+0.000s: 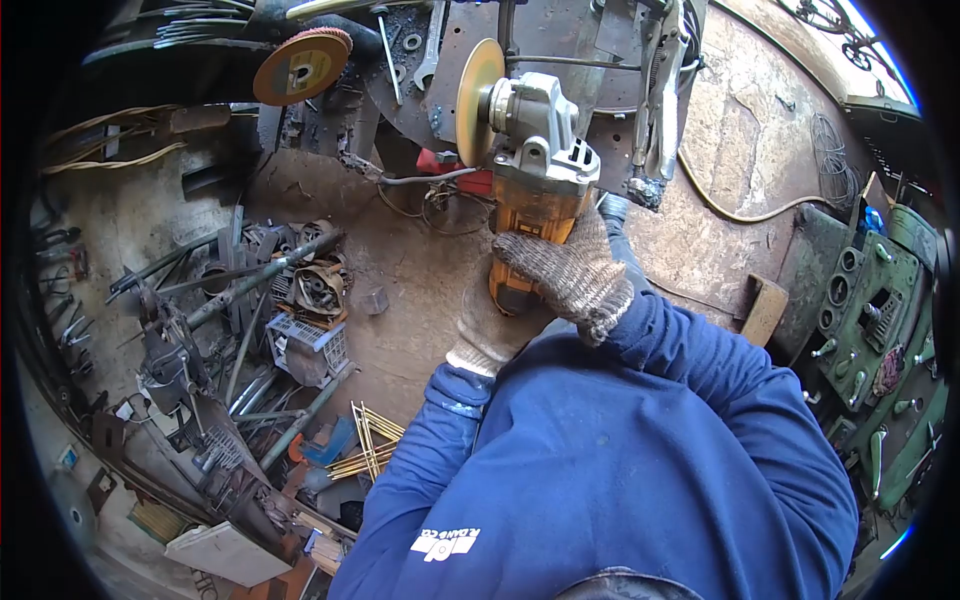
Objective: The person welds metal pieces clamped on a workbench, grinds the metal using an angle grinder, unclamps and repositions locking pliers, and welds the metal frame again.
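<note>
Holding the yellow-and-silver angle grinder (535, 212) by the dark metal bench (468, 28): your right hand (562, 272), knit-gloved, wraps its body; left hand (488, 325) partly hidden, can't tell its grip. Thin tan round disc (477, 100) could kick if it clips bench clutter; fingers sliding forward could snag yarn.

The yellow-orange grinder (535, 212) with its silver-grey head (538, 115) is showing a tan disc (480, 105), the right knit glove (562, 270) is showing mottled brown and cream, and the blue sweatshirt (610, 450) is bearing white lettering (444, 543).
</note>
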### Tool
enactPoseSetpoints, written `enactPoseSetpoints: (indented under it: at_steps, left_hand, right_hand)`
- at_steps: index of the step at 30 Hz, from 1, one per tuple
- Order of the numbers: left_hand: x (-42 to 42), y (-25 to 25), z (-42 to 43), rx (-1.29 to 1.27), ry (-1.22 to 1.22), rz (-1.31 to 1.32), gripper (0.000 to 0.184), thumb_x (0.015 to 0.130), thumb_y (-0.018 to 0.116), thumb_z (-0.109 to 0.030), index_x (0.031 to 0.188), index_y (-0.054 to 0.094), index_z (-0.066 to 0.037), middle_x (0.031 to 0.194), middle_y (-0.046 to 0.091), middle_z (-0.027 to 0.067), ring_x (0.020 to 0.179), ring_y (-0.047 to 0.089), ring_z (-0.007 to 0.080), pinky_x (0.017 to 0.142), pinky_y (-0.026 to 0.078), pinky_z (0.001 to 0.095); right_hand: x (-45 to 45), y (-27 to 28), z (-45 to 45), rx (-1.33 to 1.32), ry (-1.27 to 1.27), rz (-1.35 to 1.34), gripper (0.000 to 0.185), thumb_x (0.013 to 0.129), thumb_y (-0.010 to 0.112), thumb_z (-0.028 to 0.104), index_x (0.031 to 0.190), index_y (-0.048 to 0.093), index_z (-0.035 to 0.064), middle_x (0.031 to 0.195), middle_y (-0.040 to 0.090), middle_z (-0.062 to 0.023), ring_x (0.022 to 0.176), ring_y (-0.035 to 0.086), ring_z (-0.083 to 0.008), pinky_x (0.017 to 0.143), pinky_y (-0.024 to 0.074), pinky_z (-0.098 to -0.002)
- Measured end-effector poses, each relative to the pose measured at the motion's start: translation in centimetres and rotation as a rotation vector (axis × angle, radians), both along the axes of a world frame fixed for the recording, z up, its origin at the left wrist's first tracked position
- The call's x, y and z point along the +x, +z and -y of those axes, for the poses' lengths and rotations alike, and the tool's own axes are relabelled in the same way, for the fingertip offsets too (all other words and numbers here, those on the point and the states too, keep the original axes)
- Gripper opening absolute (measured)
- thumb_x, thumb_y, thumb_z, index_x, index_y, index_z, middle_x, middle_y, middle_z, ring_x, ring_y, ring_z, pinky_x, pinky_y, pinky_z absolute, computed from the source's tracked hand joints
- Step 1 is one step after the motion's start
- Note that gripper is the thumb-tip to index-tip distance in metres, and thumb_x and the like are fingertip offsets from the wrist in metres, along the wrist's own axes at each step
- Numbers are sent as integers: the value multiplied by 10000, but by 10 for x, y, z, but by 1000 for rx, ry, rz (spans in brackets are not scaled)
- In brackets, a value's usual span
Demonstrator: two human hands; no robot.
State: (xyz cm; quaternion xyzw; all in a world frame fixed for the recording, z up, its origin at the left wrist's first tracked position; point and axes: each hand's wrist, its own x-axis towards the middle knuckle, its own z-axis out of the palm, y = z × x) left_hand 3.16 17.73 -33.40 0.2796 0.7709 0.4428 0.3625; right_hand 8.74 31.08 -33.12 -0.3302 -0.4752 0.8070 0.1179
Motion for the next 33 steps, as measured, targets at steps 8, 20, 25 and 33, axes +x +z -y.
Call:
enactPoseSetpoints:
  at_steps: [8,20,25,33]
  left_hand:
    - [-3,2,-5,-17,-7,19,756,668,900,-298,1272,528,-38,1180,650,159,1067,664,280,887,548,378]
    - [6,-40,20,79,74,-12,728,697,886,-244,1274,512,-6,1114,652,177,938,691,311,807,562,392]
    - [0,-5,2,25,31,-97,719,683,888,-227,1254,512,-2,1106,653,168,959,683,295,812,556,382]
    - [2,9,-13,112,66,-2,693,687,882,-228,1246,525,-30,1107,655,134,986,673,264,840,552,381]
  right_hand:
    - [-2,6,-6,-20,4,6,764,750,876,222,1341,434,28,1243,607,-126,1142,610,-231,969,519,-380]
    - [-5,6,-12,-28,67,21,770,745,884,238,1329,429,26,1200,619,-114,1100,620,-213,949,525,-367]
    - [-4,4,-11,-16,78,22,766,757,871,255,1335,423,26,1207,618,-114,1103,620,-217,950,520,-365]
    - [-3,3,-12,-21,54,-25,751,760,865,247,1334,433,26,1234,608,-116,1119,613,-212,953,515,-372]
